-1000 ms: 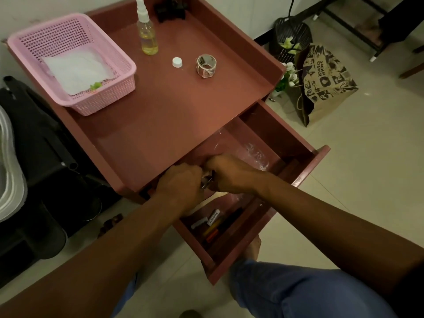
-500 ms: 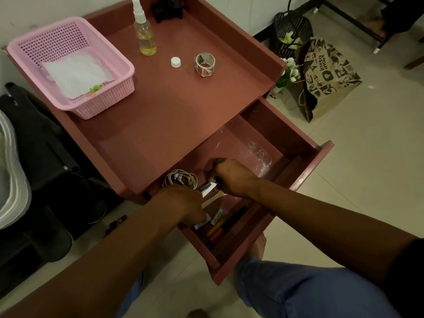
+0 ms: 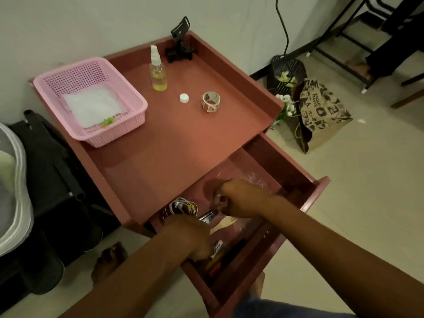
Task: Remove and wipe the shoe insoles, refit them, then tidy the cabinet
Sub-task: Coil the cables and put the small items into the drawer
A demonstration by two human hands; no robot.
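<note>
The reddish-brown cabinet [image 3: 174, 161] has its top drawer [image 3: 305, 203] pulled open, and both my hands are inside it. My left hand [image 3: 188, 235] reaches down at the drawer's front left, its fingers hidden among pens and markers [image 3: 218, 265]. My right hand [image 3: 243, 199] is curled deeper in the drawer, fingers closed on a blurred bit of clear plastic [image 3: 254, 180]. Between the hands lie a small metal item [image 3: 207, 218] and a wooden fork [image 3: 226, 222]. A coiled white cable [image 3: 181, 206] sits at the drawer's back left. No shoes or insoles are in view.
On the cabinet top are a pink basket [image 3: 135, 111] with a white cloth [image 3: 94, 106], a spray bottle [image 3: 157, 74], a white cap [image 3: 184, 98], a tape roll [image 3: 210, 102] and a black phone holder [image 3: 180, 49]. A printed paper bag [image 3: 321, 111] stands on the floor at right, black bags [image 3: 46, 161] at left.
My left hand has drawn back toward the drawer's front, uncovering the coiled cable. The metal item now lies between the hands. The view has tilted up, showing more wall.
</note>
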